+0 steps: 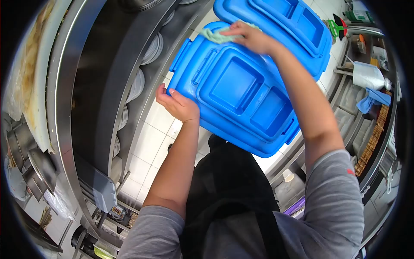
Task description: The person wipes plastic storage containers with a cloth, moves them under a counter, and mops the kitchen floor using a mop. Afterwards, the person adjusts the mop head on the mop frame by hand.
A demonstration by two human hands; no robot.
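Observation:
A large blue plastic lid (215, 105), with recessed rectangles on its top, lies in front of my body. My left hand (177, 103) grips its near left edge, the thumb on top and the fingers at the side. At the lid's far edge, my right hand (252, 36) presses a pale green cloth (217, 36) on the surface, its fingers closed over the cloth. Beyond it sits a second blue lid (276, 28) of similar shape, partly covered by my right hand and forearm. What lies under the lids is hidden.
On the left, stacks of white plates (136, 86) sit on a metal shelf below a steel counter (64, 86). The right side has shelving with a blue cloth (373, 100), a plastic bag (367, 76) and a white cup (288, 175). White floor tiles (144, 140) show between.

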